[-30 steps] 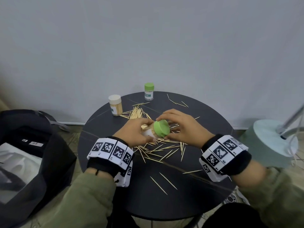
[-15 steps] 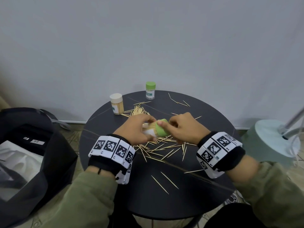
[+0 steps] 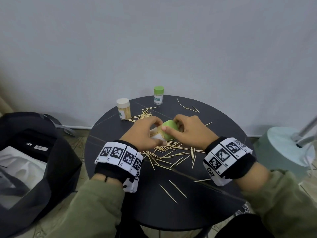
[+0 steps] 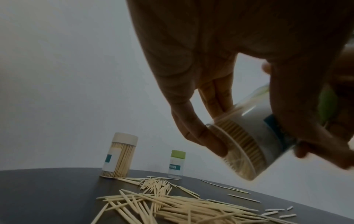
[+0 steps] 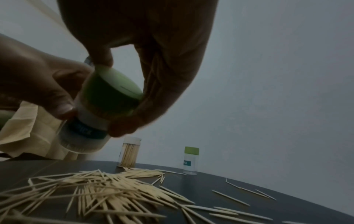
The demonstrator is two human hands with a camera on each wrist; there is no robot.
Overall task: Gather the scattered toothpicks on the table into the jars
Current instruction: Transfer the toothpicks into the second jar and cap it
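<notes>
Item: clear plastic toothpick jar with teal label (image 3: 157, 135), packed with toothpicks, held tilted in the air above the middle of the round dark surface (image 3: 171, 212), base toward the person's left. Green screw cap (image 3: 169, 129) sits at its mouth; whether the cap is fully seated cannot be told from these views.

Left hand (image 3: 143, 134): fingers (image 4: 199, 136) curled round the jar body, thumb on the label side, gripping it.

Right hand (image 3: 188, 133): thumb and fingers (image 5: 159, 91) curled round the green cap, pinching its rim.

Loose wooden toothpicks (image 3: 169, 152): a dense heap lies on the surface directly below the hands and spreads toward the near edge; a second bundle (image 3: 145, 115) lies just beyond the hands; a few singles (image 3: 187, 107) lie near the far right edge, and several more (image 3: 173, 190) lie apart toward the near edge.

Clear jar with cream cap (image 3: 123, 109): upright near the far left edge, full of toothpicks.

Clear jar with green cap and teal label (image 3: 158, 95): upright at the far edge, apart from the cream-capped jar; contents unclear.

Also present: black open bag (image 3: 34, 152) on the floor to the left; pale green round lamp base (image 3: 283, 146) to the right; grey wall (image 3: 154, 40) behind.
</notes>
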